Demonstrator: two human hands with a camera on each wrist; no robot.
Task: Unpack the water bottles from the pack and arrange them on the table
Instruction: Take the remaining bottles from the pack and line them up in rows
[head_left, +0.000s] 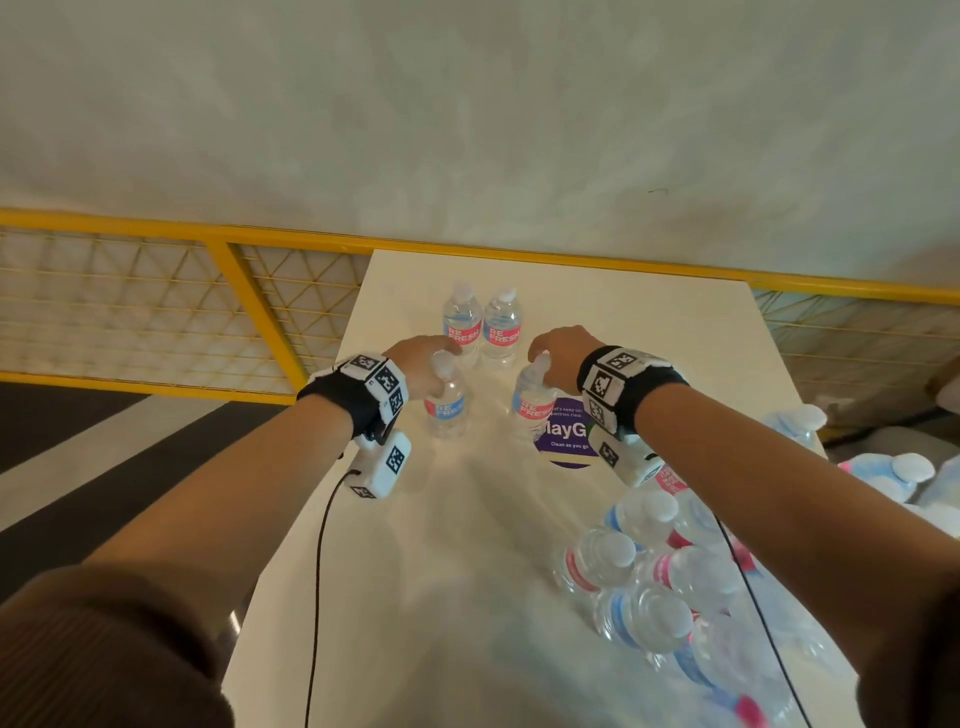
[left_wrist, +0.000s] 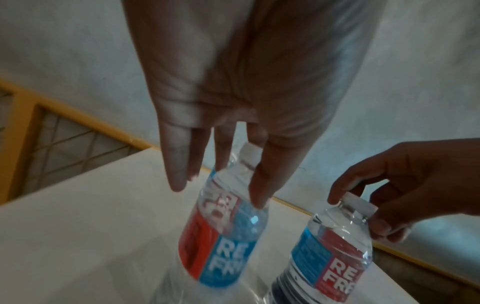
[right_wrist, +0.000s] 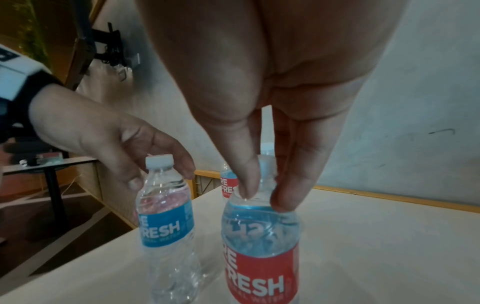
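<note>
Fingers (right_wrist: 285, 185) of your right hand (head_left: 558, 358) pinch bottle neck (right_wrist: 265, 185); left hand (head_left: 423, 364) fingers grip second bottle (head_left: 445, 408), both upright on desk (head_left: 415, 571).

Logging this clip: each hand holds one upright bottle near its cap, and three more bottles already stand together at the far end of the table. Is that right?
Not quite. The head view shows two bottles standing together at the far end of the table, not three. The rest holds: the left hand and the right hand each hold one upright bottle near its cap.
</note>
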